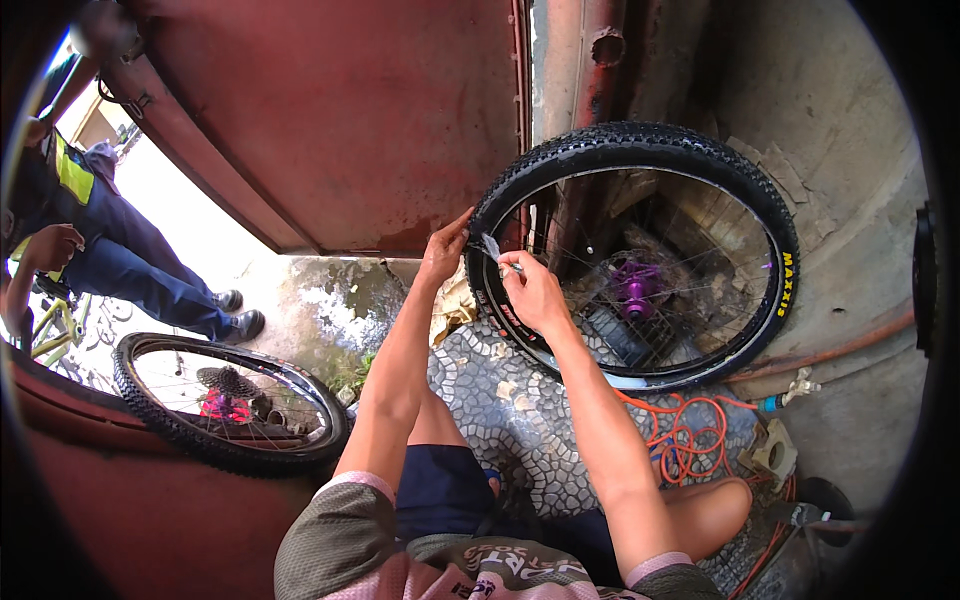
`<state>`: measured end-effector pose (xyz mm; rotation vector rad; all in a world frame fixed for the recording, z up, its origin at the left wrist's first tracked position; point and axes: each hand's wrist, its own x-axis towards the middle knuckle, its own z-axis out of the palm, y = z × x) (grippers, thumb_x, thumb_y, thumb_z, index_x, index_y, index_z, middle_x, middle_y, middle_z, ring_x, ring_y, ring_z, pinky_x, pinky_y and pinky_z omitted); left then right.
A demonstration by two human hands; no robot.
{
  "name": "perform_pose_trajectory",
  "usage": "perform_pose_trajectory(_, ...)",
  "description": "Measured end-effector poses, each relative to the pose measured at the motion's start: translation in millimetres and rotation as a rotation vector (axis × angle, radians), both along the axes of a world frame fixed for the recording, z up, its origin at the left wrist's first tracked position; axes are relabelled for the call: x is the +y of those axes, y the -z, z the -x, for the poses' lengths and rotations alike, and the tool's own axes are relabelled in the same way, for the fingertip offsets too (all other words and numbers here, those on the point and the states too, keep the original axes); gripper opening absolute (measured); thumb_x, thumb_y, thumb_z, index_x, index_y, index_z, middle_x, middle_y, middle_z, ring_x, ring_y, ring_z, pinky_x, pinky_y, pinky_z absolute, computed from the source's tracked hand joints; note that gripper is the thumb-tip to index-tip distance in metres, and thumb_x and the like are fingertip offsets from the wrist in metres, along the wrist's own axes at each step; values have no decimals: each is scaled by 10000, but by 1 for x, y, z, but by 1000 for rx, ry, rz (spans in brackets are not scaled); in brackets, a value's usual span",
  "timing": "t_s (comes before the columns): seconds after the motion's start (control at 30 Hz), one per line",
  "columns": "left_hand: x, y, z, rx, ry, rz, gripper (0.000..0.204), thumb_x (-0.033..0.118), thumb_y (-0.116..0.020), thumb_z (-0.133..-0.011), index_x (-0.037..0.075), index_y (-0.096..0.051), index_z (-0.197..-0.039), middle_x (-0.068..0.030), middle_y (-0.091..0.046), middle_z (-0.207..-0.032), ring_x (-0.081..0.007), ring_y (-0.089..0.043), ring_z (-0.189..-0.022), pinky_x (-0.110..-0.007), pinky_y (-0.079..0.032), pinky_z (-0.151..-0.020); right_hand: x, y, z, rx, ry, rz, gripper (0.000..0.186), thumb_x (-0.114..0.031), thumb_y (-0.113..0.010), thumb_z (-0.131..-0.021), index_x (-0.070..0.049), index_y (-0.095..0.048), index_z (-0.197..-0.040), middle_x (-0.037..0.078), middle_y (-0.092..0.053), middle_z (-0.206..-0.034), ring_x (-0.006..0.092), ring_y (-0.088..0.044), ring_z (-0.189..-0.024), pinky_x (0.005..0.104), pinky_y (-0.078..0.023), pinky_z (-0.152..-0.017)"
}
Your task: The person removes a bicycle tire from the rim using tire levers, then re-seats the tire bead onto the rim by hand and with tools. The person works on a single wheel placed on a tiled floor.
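A bicycle wheel (pixel 640 150) with a black knobby tire and a purple hub (pixel 635 287) leans tilted in front of me. My left hand (pixel 447 250) grips the tire at its left edge, with the fingers partly hidden behind it. In my right hand (pixel 534 292) is a small brush (pixel 491 246) with pale bristles. Its bristle end is against the inner side of the tire, close to the rim. The fingers of that hand are closed round the handle.
A second bicycle wheel (pixel 165 425) with a pink hub leans at the left. An orange hose (pixel 690 440) lies coiled on the stone-patterned floor (pixel 560 450). A red metal gate (pixel 340 120) stands ahead. Another person (pixel 130 240) is beyond the opening at the left.
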<state>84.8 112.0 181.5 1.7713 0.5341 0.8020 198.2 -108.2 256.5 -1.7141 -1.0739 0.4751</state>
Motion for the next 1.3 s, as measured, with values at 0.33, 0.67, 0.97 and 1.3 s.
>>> perform_pose_trajectory(0.33,-268,46,-18,69,-4,1180,483,423,-577,-1091,90,-530,-1439,-10,-641,-1047,-139,-631,-914,-299,-537,-772,-63,125,-12,788,540,-152,312,-63,-552,-990,-88,-529,-1300,41,-582,-805,123,-499,-567,293,-429,-485)
perform_pose_trajectory(0.67,-336,98,33,595,401,690,446,301,-410,-1131,126,-472,-1536,-50,-646,-766,-143,-612,-565,-329,-538,-543,-154,247,-49,1151,330,231,356,-403,-703,-1009,-90,-709,-1177,50,-721,-1197,168,-633,-1013,372,-525,-820)
perform_pose_trajectory(0.97,-349,82,33,574,586,602,428,265,-406,-1123,145,-501,-1523,-67,-646,-733,-158,-640,-528,-335,-560,-516,-158,283,-75,963,260,366,518,-564,-576,-1052,-78,-734,-967,16,-558,-688,107,-459,-467,279,-318,-373)
perform_pose_trajectory(1.3,-335,89,17,505,284,682,344,262,-494,-1097,77,-596,-1369,-56,-670,-781,-167,-666,-601,-337,-572,-577,-152,229,-74,947,290,451,622,-656,-523,-1038,-95,-740,-1198,8,-593,-707,122,-573,-634,266,-490,-577)
